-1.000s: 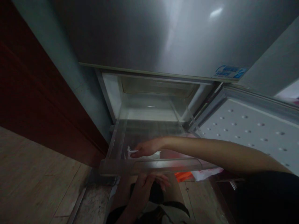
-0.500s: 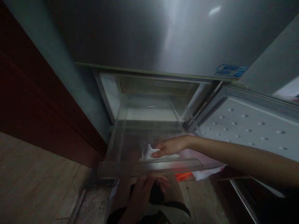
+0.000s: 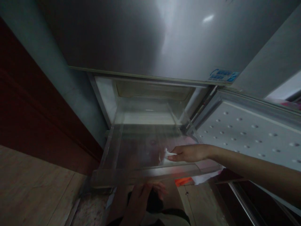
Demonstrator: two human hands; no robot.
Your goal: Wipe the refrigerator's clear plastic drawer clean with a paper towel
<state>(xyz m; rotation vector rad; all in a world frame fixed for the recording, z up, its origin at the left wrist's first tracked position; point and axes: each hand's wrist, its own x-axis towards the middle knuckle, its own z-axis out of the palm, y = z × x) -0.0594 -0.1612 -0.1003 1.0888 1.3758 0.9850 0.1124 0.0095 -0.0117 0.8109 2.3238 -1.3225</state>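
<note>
A clear plastic drawer (image 3: 145,173) is pulled out of the lower compartment of a refrigerator (image 3: 141,40). Inside it, my right hand (image 3: 188,153) is closed around a crumpled white tissue (image 3: 167,154), pressed to the drawer floor near its front right. My palm and fingers cover much of the tissue. Below the drawer front, my left hand (image 3: 143,196) rests by my lap, its fingers loosely stretched and holding nothing visible.
The lower refrigerator door (image 3: 237,131) stands open on the right. A pink and white bag (image 3: 207,177) and an orange item (image 3: 182,182) lie beneath the drawer. A dark red wooden panel (image 3: 47,110) flanks the left, above the tiled floor (image 3: 35,188).
My right hand has slid the tissue to the right along the drawer floor. My left hand stays by my lap. The view has shifted slightly.
</note>
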